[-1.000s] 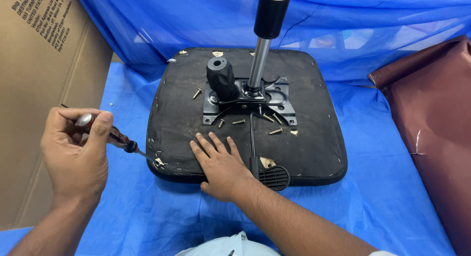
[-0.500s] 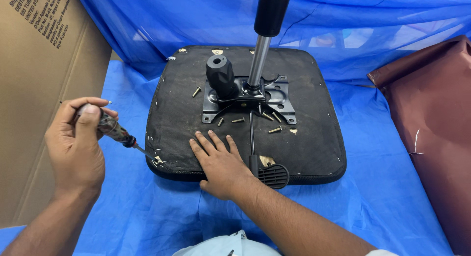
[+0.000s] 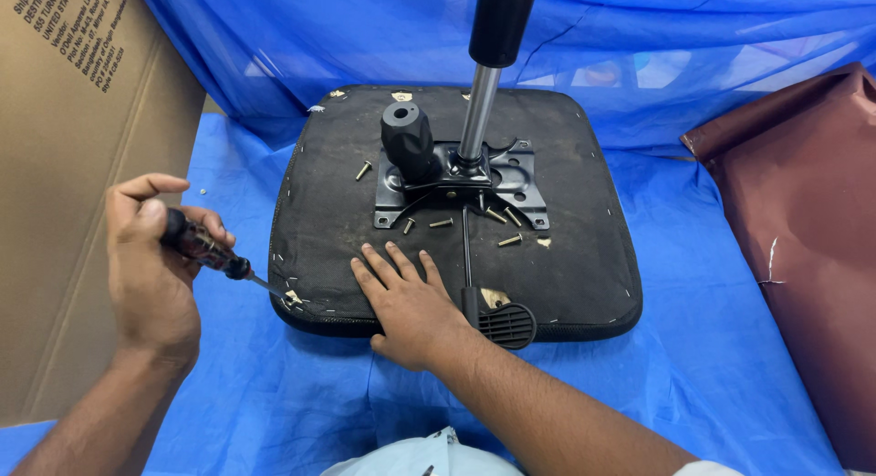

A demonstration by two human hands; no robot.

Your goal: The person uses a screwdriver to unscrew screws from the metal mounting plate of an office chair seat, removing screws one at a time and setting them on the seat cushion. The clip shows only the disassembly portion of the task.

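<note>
gripping a screwdriver (image 3: 205, 250) in left-hand fingers (image 3: 151, 222), right fingers (image 3: 388, 266) spread flat on seat base (image 3: 566, 257)

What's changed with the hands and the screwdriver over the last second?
The left hand has tilted the screwdriver back and forth, its tip staying at the front-left edge of the seat cushion. The right hand stays flat on the cushion. The loose screws and metal plate haven't moved.

Gas cylinder (image 3: 499, 24) top cut off; screwdriver (image 3: 205, 250) tip too small.
</note>
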